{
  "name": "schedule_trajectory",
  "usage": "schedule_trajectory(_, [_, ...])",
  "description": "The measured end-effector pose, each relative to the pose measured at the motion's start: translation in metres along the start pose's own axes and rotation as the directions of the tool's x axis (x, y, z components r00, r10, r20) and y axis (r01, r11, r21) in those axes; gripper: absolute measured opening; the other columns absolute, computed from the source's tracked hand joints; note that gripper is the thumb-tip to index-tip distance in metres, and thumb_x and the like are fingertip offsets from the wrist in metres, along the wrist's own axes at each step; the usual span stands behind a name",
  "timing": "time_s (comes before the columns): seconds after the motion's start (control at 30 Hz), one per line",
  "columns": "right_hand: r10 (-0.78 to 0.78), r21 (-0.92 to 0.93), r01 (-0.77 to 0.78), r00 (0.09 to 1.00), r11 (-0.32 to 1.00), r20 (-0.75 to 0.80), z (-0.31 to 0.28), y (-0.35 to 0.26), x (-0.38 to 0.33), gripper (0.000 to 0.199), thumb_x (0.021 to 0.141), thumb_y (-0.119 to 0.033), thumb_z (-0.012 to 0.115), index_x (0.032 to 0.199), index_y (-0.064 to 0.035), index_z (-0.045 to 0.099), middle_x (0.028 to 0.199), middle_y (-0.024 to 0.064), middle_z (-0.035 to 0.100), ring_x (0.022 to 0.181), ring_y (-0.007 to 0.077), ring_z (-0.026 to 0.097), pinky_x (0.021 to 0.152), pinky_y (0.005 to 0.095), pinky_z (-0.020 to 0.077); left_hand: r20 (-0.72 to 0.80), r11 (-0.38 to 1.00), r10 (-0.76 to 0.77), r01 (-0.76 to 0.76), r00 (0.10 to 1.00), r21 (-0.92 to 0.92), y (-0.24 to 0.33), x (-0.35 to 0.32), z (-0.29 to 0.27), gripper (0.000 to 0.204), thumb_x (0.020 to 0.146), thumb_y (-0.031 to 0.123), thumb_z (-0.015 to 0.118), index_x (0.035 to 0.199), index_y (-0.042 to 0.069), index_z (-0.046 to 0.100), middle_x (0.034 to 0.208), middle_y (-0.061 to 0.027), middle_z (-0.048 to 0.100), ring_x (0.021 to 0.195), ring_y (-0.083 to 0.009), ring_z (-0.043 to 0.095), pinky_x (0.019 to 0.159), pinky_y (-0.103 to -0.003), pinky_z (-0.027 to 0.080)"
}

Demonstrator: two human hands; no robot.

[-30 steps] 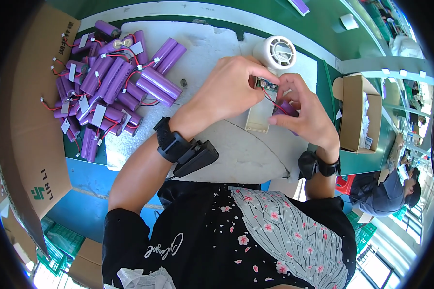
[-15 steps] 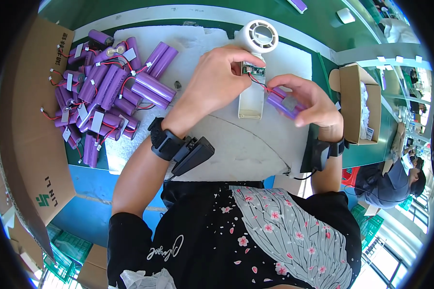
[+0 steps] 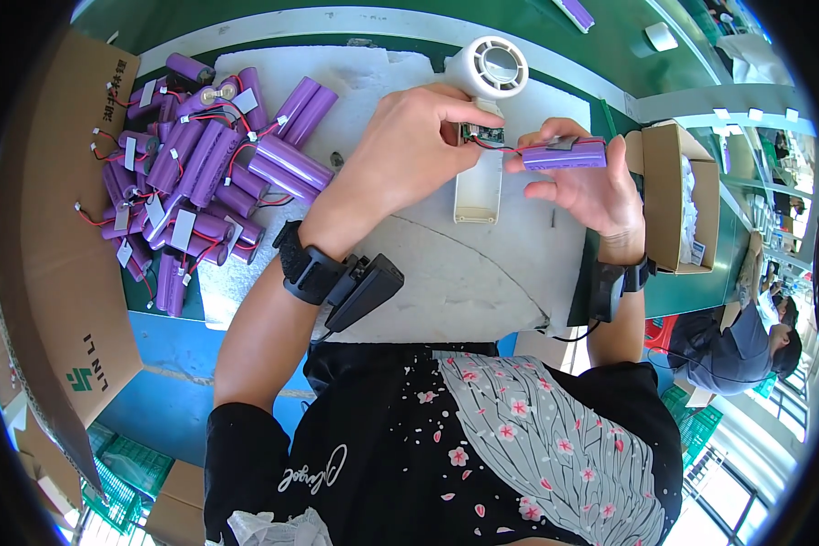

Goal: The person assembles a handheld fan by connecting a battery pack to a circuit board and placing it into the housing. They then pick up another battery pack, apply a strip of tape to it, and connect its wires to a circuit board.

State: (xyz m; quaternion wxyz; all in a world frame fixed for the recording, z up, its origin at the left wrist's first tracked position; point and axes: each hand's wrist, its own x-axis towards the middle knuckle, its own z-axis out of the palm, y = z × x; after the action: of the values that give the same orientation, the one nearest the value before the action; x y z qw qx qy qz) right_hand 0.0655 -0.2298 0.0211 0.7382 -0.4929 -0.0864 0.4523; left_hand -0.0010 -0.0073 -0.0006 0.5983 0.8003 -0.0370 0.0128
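Observation:
My left hand (image 3: 423, 136) is closed around the upper body of a white handheld fan (image 3: 479, 196), its round head pointing away from me. The fan's handle lies uncovered, with a green circuit board (image 3: 484, 135) showing beside my left fingers. In my right hand (image 3: 601, 196) is a purple battery pack (image 3: 564, 156) with a grey patch on it, held lengthwise between fingers and thumb. Red and dark wires (image 3: 500, 148) run from the pack to the board. The handle's long hollow below the board shows no battery in it.
A heap of purple battery packs (image 3: 196, 164) with wires lies at left on the white foam sheet (image 3: 409, 273). A tall cardboard box (image 3: 73, 227) borders the left side; a smaller carton (image 3: 678, 200) stands right. A person (image 3: 737, 350) sits farther right.
My right hand has turned and lifted the battery pack from a slant to nearly level, nearer the board's height. My left hand stays on the fan.

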Motion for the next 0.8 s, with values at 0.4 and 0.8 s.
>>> schedule_trajectory(0.4, [-0.081, -0.072, 0.079, 0.996, 0.994, -0.036, 0.000, -0.005, -0.002, 0.095, 0.076, -0.056, 0.064, 0.135, 0.0098, 0.030, 0.119, 0.0233, 0.051, 0.098, 0.0273, 0.057, 0.081, 0.0278, 0.0437, -0.029, 0.976, 0.169, -0.163, 0.985, 0.147, -0.001, 0.001, 0.002, 0.028, 0.072, 0.008, 0.070, 0.100, 0.011, 0.070, 0.096, -0.0108, 0.066, 0.062, -0.0134, 0.060, 0.060, -0.024, 0.048])
schedule_trajectory(0.8, [-0.024, -0.486, 0.080, 0.993, 0.870, 0.120, 0.006, -0.010, -0.012, 0.097, 0.060, -0.040, 0.080, 0.134, 0.0065, 0.036, 0.117, 0.0163, 0.054, 0.104, 0.0223, 0.053, 0.089, 0.0290, 0.0397, -0.088, 0.988, 0.107, -0.096, 0.990, 0.124, 0.005, 0.000, 0.004, 0.022, 0.070, 0.009, 0.064, 0.091, 0.006, 0.071, 0.084, -0.0148, 0.066, 0.067, -0.0271, 0.064, 0.066, -0.031, 0.052])
